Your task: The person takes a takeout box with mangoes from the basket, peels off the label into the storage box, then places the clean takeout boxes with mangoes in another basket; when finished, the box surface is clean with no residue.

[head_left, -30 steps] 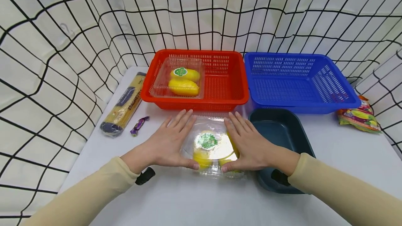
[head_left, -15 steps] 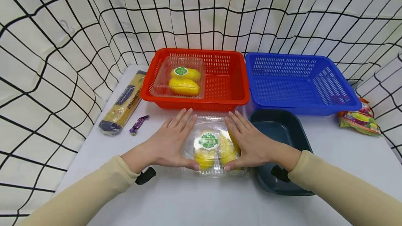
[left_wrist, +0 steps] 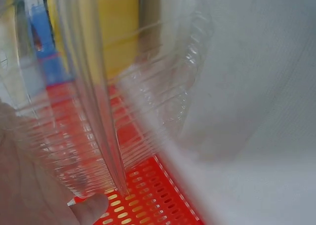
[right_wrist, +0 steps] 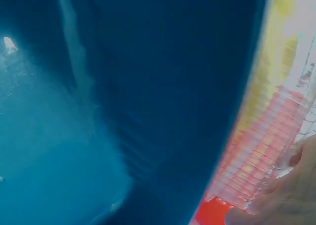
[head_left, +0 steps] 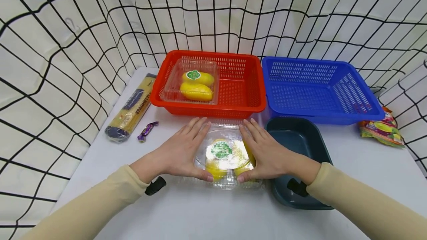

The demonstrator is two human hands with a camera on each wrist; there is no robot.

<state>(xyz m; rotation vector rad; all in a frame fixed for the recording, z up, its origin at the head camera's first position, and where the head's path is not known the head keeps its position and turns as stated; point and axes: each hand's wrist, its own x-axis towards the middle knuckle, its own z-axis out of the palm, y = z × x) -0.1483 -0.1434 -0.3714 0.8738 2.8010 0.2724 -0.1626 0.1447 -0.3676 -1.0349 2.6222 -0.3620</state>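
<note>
A clear plastic clamshell box [head_left: 221,150] with yellow, mango-like fruits inside and a green and white label lies on the table in front of the red basket. My left hand [head_left: 181,153] rests along its left side, fingers straight and thumb toward the near edge. On the opposite side, my right hand [head_left: 267,155] lies in the same way, fingers extended over the lid's edge. In the left wrist view the ribbed wall of the box [left_wrist: 89,116] fills the area beside my hand [left_wrist: 29,180]. The right wrist view shows my fingertips [right_wrist: 286,190] against the box.
Behind stands a red basket [head_left: 238,110] holding another clear fruit box [head_left: 197,84]; a blue basket [head_left: 320,116] adjoins it. A dark teal tray [head_left: 300,140] sits under my right wrist. Spaghetti [head_left: 131,108] and a purple-wrapped candy [head_left: 146,132] lie left, a colourful packet [head_left: 383,130] right.
</note>
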